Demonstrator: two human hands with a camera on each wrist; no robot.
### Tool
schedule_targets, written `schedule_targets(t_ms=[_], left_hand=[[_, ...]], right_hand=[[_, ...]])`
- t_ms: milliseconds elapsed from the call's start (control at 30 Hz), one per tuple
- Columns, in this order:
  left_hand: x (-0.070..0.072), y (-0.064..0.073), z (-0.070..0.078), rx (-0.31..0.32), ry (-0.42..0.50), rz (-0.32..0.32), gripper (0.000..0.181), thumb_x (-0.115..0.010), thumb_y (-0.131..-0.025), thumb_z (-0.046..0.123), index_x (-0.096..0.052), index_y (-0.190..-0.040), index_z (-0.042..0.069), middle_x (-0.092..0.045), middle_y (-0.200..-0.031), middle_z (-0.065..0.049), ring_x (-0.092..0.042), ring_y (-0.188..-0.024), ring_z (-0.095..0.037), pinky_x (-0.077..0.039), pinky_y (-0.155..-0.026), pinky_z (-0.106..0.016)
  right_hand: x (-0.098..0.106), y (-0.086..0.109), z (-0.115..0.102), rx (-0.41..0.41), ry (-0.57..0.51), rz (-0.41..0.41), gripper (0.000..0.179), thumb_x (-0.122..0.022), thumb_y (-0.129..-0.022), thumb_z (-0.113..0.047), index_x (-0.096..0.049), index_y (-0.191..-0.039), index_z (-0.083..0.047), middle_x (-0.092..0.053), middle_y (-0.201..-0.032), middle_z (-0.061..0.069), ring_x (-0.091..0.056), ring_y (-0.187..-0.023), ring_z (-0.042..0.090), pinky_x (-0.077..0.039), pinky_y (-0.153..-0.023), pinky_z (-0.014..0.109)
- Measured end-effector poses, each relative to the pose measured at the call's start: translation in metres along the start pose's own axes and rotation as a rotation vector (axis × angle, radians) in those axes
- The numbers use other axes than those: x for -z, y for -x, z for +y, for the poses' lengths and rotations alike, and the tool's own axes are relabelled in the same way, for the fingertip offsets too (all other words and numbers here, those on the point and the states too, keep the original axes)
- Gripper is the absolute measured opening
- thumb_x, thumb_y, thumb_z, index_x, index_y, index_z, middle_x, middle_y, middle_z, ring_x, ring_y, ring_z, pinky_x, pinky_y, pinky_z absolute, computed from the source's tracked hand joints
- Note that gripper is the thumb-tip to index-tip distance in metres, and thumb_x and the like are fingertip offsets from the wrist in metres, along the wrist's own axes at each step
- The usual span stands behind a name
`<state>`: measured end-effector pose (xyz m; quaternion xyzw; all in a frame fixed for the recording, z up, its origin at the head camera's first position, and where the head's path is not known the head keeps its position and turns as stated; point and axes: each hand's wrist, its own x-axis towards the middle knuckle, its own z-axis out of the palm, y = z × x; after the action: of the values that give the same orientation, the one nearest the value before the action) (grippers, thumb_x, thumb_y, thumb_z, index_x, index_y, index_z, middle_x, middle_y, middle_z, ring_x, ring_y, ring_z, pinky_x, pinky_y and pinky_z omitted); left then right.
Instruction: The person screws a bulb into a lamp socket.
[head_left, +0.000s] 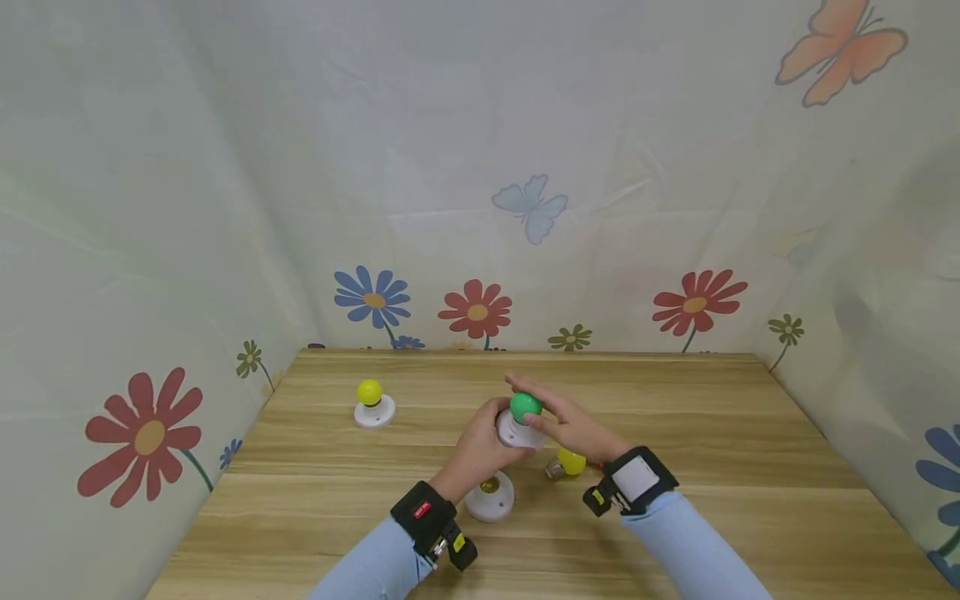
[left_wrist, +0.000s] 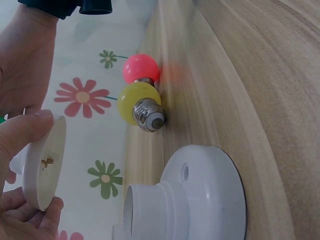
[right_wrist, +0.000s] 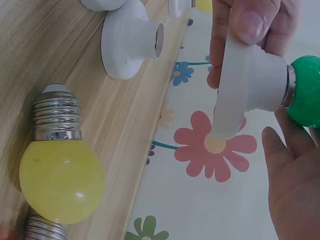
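The left hand grips a white, round-based plastic lamp socket; the right hand meets its round green bulb, whether pinching I can't tell.

Pale blue sleeves meet black wristbands, left with a red tag, right with a white panel.

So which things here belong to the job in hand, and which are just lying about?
In use: green bulb in right hand; white lampholder in left hand.

Apparently lying about: loose yellow bulb; pink bulb; other white lampholders; mounted yellow bulb.
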<state>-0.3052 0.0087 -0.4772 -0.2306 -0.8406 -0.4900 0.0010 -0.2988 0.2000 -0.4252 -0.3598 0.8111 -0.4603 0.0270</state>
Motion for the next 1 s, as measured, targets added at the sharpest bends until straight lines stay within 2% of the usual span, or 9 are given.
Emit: schedule_targets(t_ms=[167, 367, 467, 600, 667, 733, 867, 933, 1000], left_hand=[[0.001, 0.001, 0.001, 0.006, 0.0, -0.004, 0.078, -0.083, -0.076, 0.03, -0.041, -0.139, 0.012, -0.053, -0.133, -0.006, -0.055, -0.118, -0.021, -0.047, -0.102, -0.042], [0.0, 0.002, 0.003, 0.02, 0.011, -0.013, 0.078, -0.083, -0.076, 0.029, -0.041, -0.14, 0.011, -0.053, -0.134, -0.006, -0.056, -0.118, -0.021, -0.048, -0.101, -0.04], [-0.001, 0.003, 0.004, 0.002, 0.037, -0.019, 0.077, -0.083, -0.077, 0.026, -0.042, -0.14, 0.01, -0.053, -0.133, -0.006, -0.056, -0.118, -0.021, -0.049, -0.1, -0.039], [-0.003, 0.004, 0.004, -0.013, 0.07, -0.026, 0.076, -0.083, -0.077, 0.026, -0.042, -0.139, 0.009, -0.054, -0.133, -0.007, -0.057, -0.118, -0.022, -0.049, -0.1, -0.039], [-0.003, 0.004, 0.003, -0.008, 0.072, -0.026, 0.077, -0.083, -0.077, 0.028, -0.042, -0.139, 0.009, -0.053, -0.134, -0.007, -0.056, -0.12, -0.023, -0.049, -0.1, -0.039], [-0.003, 0.004, 0.002, 0.001, 0.07, -0.023, 0.078, -0.082, -0.077, 0.031, -0.042, -0.14, 0.01, -0.052, -0.134, -0.006, -0.055, -0.121, -0.022, -0.048, -0.101, -0.04], [-0.002, 0.003, 0.001, 0.006, 0.049, -0.015, 0.079, -0.082, -0.076, 0.033, -0.041, -0.14, 0.011, -0.052, -0.134, -0.005, -0.054, -0.121, -0.022, -0.047, -0.102, -0.043], [-0.001, 0.003, 0.002, -0.001, 0.033, -0.011, 0.079, -0.082, -0.076, 0.031, -0.041, -0.14, 0.01, -0.053, -0.133, -0.006, -0.055, -0.12, -0.022, -0.046, -0.102, -0.043], [0.0, 0.003, 0.002, -0.003, 0.026, -0.006, 0.078, -0.083, -0.076, 0.031, -0.042, -0.14, 0.011, -0.054, -0.132, -0.005, -0.055, -0.118, -0.021, -0.046, -0.102, -0.043]], right_hand=[[0.0, -0.001, 0.002, 0.0, 0.042, 0.04, 0.052, -0.058, -0.096, -0.014, -0.042, -0.146, -0.009, -0.041, -0.151, 0.012, -0.037, -0.14, 0.034, -0.03, -0.111, 0.058], [-0.004, -0.005, -0.002, -0.095, 0.122, 0.193, 0.05, -0.076, -0.083, -0.021, -0.058, -0.128, -0.011, -0.061, -0.127, 0.008, -0.057, -0.118, 0.028, -0.044, -0.103, 0.052], [-0.007, -0.008, -0.002, -0.147, 0.149, 0.258, 0.048, -0.082, -0.077, -0.025, -0.06, -0.117, -0.01, -0.062, -0.114, 0.005, -0.059, -0.105, 0.024, -0.051, -0.095, 0.045], [-0.01, -0.01, 0.0, -0.181, 0.187, 0.283, 0.05, -0.084, -0.074, -0.027, -0.058, -0.112, -0.007, -0.06, -0.109, 0.004, -0.058, -0.097, 0.021, -0.054, -0.087, 0.037], [-0.01, -0.009, 0.001, -0.178, 0.186, 0.271, 0.054, -0.084, -0.075, -0.027, -0.057, -0.117, -0.007, -0.058, -0.113, 0.006, -0.058, -0.101, 0.024, -0.053, -0.089, 0.04], [-0.009, -0.007, 0.001, -0.158, 0.164, 0.238, 0.061, -0.082, -0.078, -0.027, -0.052, -0.128, -0.009, -0.054, -0.123, 0.009, -0.056, -0.11, 0.029, -0.05, -0.095, 0.048], [-0.005, -0.002, 0.002, -0.062, 0.114, 0.145, 0.07, -0.07, -0.09, -0.025, -0.033, -0.15, -0.02, -0.032, -0.153, 0.011, -0.033, -0.139, 0.037, -0.03, -0.107, 0.066], [-0.002, -0.001, 0.001, -0.015, 0.087, 0.102, 0.069, -0.063, -0.094, -0.021, -0.027, -0.153, -0.023, -0.022, -0.16, 0.009, -0.021, -0.146, 0.036, -0.021, -0.11, 0.069], [0.0, 0.001, 0.0, 0.019, 0.081, 0.067, 0.066, -0.059, -0.097, -0.018, -0.026, -0.154, -0.022, -0.019, -0.161, 0.008, -0.017, -0.148, 0.034, -0.019, -0.112, 0.066]])
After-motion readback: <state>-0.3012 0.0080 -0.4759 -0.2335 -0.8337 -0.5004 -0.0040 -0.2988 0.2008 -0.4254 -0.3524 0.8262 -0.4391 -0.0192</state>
